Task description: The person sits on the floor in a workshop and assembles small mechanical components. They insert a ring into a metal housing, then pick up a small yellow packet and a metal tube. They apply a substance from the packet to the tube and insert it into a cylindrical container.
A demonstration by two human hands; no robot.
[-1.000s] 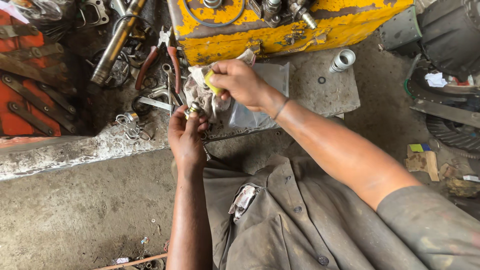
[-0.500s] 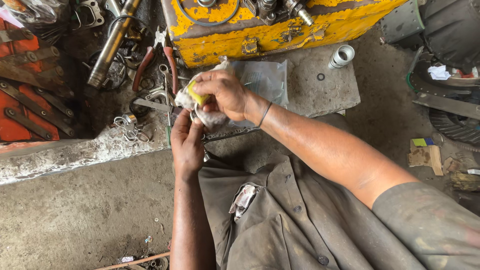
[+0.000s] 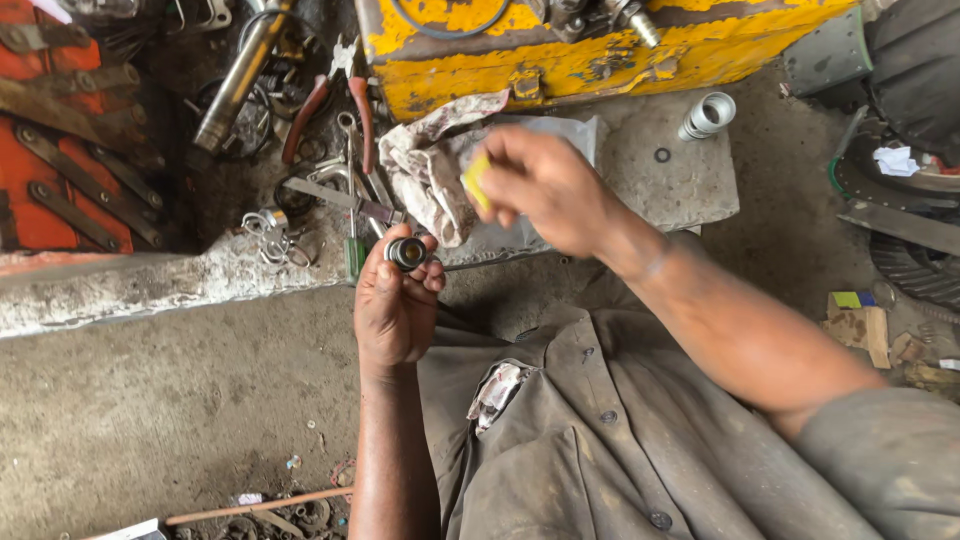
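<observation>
Your left hand (image 3: pixel 392 305) is raised in front of you, its fingers closed round a small dark metal ring (image 3: pixel 406 252), pinched at the fingertips with the ring's open bore facing up toward you. The ring sits just in front of the edge of a stone slab (image 3: pixel 690 185), above the grey shirt (image 3: pixel 580 440) over your lap.

Your right hand (image 3: pixel 545 188) is a little higher and to the right, apart from the ring. It is blurred, but its fingers are closed on a small yellow piece (image 3: pixel 476 180), which sticks out at the thumb side. What the yellow piece is cannot be told. A dirty rag (image 3: pixel 430 160) lies on the slab just behind it, touching or nearly touching the hand; whether the hand also grips the rag is unclear.

Beyond the slab stands a worn yellow box (image 3: pixel 600 50) with metal parts on top. To its left, red-handled pliers (image 3: pixel 330 95) lie among loose wrenches and rings, and a long metal cylinder (image 3: pixel 238 80) lies slanted there. An orange metal frame (image 3: pixel 50 130) fills the far left. On the slab's right end lies a short silver sleeve (image 3: pixel 706 114), with a small dark washer (image 3: pixel 662 155) near it. The floor (image 3: pixel 150 400) below is bare dusty concrete.
</observation>
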